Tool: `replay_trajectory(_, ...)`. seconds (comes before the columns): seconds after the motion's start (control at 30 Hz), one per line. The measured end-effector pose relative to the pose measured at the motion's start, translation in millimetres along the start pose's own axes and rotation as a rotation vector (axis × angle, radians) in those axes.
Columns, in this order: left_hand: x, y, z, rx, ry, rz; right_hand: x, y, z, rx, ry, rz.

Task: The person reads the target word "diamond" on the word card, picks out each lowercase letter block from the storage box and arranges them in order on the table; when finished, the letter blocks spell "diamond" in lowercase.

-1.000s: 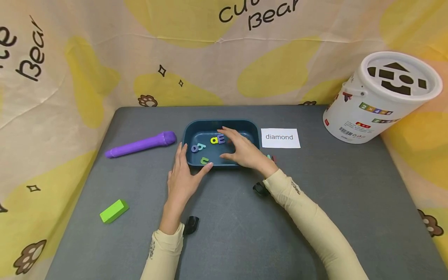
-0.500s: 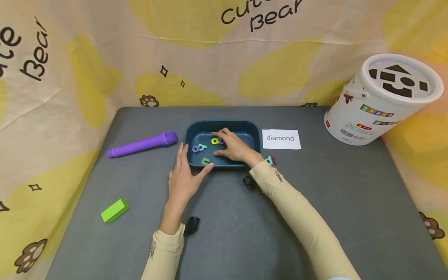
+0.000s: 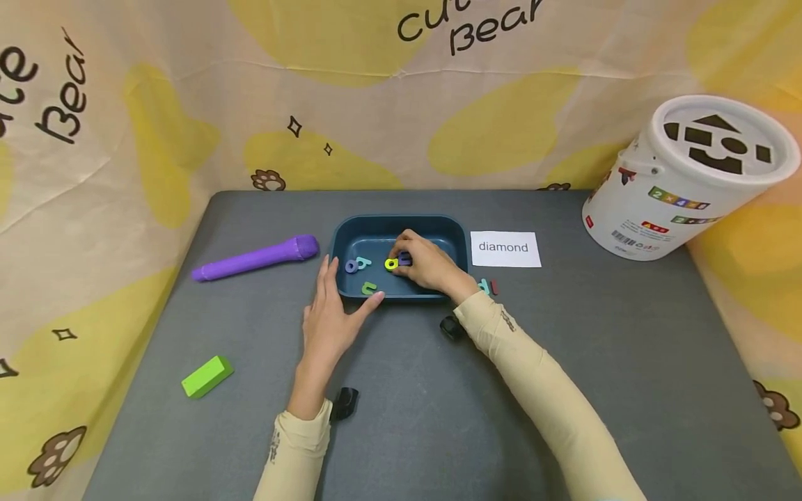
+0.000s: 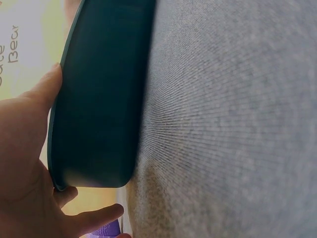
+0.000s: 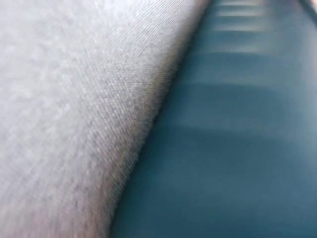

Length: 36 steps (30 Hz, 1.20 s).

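Observation:
In the head view a dark teal tray (image 3: 351, 291) holds several small letters. My right hand (image 3: 429, 266) reaches in, thumb and index fingertips pinching a yellow letter (image 3: 391, 264); a purple letter (image 3: 404, 258) sits half under those fingers. Left of them lie a purple ring-shaped letter (image 3: 351, 266), a light blue letter (image 3: 363, 262) and a green letter (image 3: 369, 287). My left hand (image 3: 331, 323) braces the tray's near left corner, fingers straight along the end and thumb at the front rim. The left wrist view shows the thumb against the tray wall (image 4: 101, 99).
A "diamond" card (image 3: 505, 249) lies right of the tray; below it are a light blue letter (image 3: 484, 286) and a red letter (image 3: 494, 287). A purple toy microphone (image 3: 255, 259) and green block (image 3: 207, 376) are at left. A white bucket (image 3: 664, 188) stands at back right.
My right hand has moved left into the tray and its fingers have closed. The yellow and purple letters have shifted slightly right and toward me. My left hand stays at the corner.

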<state>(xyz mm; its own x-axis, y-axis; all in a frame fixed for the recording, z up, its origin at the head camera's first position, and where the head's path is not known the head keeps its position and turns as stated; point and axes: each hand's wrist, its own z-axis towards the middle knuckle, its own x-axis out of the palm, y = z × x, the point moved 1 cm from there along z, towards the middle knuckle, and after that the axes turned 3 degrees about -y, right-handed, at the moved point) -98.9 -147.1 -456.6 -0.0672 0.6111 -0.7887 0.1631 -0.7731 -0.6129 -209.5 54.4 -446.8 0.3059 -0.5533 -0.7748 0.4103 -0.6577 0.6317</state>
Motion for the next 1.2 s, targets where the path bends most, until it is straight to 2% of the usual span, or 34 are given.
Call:
replay_trajectory(0.17, -0.7, 2.2, -1.0, 0.002, -0.015, -0.002, -17, 3, -17.8, -0.039, -0.045, 0.064)
replay_trajectory(0.37, -0.9, 3.1, -1.2, 0.002, -0.016, -0.006, -47, -6, -48.0, -0.03, -0.118, 0.081)
replay_trajectory(0.57, -1.3, 4.3, -1.3, -0.005, -0.015, -0.004, -75, -26, -75.4, -0.023, -0.185, 0.065)
replay_trajectory(0.83, -1.4, 1.2, -1.0, 0.0, -0.009, 0.001, -100, -65, -110.9, 0.067, -0.274, 0.015)
replay_trajectory(0.97, -0.5, -0.2, -1.2, 0.0, -0.008, -0.001, -101, -83, -126.4, 0.11, -0.26, -0.002)
replay_trajectory(1.2, 1.9, -0.6, -0.5, 0.008, -0.01, -0.008, -93, -108, -145.6, 0.157, -0.176, -0.004)
